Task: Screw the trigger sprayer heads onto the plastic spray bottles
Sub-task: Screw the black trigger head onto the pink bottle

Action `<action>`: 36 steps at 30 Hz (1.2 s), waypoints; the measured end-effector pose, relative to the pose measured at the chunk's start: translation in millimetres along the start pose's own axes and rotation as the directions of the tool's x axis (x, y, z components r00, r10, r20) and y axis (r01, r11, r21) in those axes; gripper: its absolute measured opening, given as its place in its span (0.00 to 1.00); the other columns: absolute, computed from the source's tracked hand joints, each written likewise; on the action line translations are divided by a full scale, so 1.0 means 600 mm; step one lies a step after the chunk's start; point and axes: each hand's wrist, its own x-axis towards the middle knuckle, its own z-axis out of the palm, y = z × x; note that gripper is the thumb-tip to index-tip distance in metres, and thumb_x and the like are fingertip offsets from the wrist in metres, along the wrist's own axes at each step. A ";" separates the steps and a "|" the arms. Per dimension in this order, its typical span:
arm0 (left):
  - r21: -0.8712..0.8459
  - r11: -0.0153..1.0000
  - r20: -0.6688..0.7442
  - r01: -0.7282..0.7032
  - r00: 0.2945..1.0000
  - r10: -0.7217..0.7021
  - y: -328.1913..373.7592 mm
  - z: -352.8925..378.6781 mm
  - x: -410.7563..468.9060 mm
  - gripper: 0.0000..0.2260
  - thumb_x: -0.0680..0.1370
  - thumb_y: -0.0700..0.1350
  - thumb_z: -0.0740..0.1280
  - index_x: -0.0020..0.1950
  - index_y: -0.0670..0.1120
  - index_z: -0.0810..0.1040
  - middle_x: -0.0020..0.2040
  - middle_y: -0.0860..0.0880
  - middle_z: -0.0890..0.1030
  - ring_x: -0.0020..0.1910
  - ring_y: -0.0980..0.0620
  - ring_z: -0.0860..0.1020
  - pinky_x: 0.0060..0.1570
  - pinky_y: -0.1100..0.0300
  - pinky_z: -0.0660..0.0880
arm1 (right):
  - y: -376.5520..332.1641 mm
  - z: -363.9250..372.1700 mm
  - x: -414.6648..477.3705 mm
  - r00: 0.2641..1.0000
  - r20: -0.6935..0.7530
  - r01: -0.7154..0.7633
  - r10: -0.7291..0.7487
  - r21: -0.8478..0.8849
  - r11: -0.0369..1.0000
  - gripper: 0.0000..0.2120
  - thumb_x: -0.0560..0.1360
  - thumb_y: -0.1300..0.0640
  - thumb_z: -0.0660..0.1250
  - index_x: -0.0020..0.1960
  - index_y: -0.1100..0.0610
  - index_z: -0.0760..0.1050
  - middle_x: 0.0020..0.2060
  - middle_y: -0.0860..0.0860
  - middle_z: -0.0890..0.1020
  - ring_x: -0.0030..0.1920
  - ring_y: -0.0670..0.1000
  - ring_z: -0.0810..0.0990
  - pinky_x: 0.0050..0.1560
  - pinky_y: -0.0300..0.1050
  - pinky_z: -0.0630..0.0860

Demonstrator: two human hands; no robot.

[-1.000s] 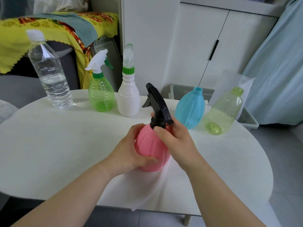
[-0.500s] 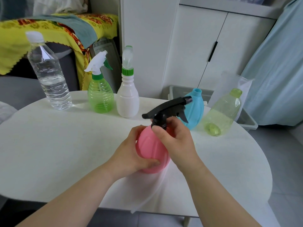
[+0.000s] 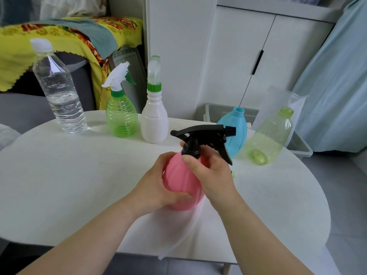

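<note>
white counter holds the pink bottle. left hand hugs it; right hand fingers pinch the black sprayer collar. hold the bottle steady and turn gently until snug.

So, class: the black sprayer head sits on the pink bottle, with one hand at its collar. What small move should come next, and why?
Probably another twist of the collar. The right hand pinches the black sprayer head at its collar, while the left hand steadies the pink bottle. Whether the thread is fully tight cannot be seen, so turning until it stops seems sensible.
</note>
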 end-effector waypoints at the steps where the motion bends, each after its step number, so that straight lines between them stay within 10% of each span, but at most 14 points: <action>1: -0.001 1.000 0.005 -0.009 1.000 0.009 -0.002 -0.002 0.001 0.34 0.47 0.57 0.73 0.50 0.67 0.64 0.53 0.62 0.73 0.51 0.64 0.75 0.43 0.71 0.74 | 0.003 0.004 0.000 0.999 -0.046 -0.023 0.023 0.004 1.000 0.16 0.68 0.54 0.70 0.55 0.53 0.76 0.49 0.44 0.81 0.47 0.33 0.77 0.46 0.25 0.73; 12: 0.010 0.998 0.070 -0.057 0.996 0.056 -0.009 0.012 0.000 0.42 0.46 0.57 0.75 0.53 0.76 0.57 0.63 0.61 0.68 0.57 0.73 0.68 0.44 0.81 0.68 | -0.017 -0.009 0.002 0.998 0.064 -0.021 0.027 -0.103 0.994 0.05 0.65 0.48 0.71 0.37 0.39 0.77 0.39 0.36 0.81 0.47 0.37 0.78 0.53 0.38 0.72; 16: -0.002 0.999 0.029 -0.046 0.999 0.046 0.006 -0.002 0.002 0.40 0.43 0.61 0.74 0.53 0.69 0.62 0.56 0.65 0.70 0.54 0.66 0.72 0.42 0.79 0.70 | -0.029 -0.021 0.008 0.999 -0.008 0.039 -0.038 0.164 0.986 0.07 0.66 0.56 0.67 0.32 0.45 0.79 0.34 0.41 0.84 0.42 0.39 0.80 0.51 0.37 0.76; 26: -0.549 0.819 0.432 0.169 0.896 0.105 0.047 -0.026 -0.027 0.45 0.47 0.62 0.78 0.60 0.50 0.69 0.52 0.57 0.83 0.53 0.56 0.80 0.45 0.63 0.78 | -0.114 -0.057 -0.011 0.929 0.111 0.273 -0.352 0.436 0.858 0.05 0.62 0.57 0.63 0.29 0.48 0.75 0.28 0.44 0.82 0.41 0.45 0.82 0.44 0.36 0.77; 36: -0.243 0.939 -0.212 -0.243 0.958 0.192 0.059 0.005 -0.024 0.36 0.43 0.52 0.74 0.50 0.65 0.69 0.51 0.64 0.71 0.44 0.72 0.74 0.33 0.73 0.75 | -0.107 -0.042 0.014 0.976 -0.120 -0.092 0.181 0.526 0.846 0.25 0.62 0.53 0.66 0.54 0.65 0.75 0.46 0.50 0.85 0.45 0.45 0.82 0.36 0.36 0.79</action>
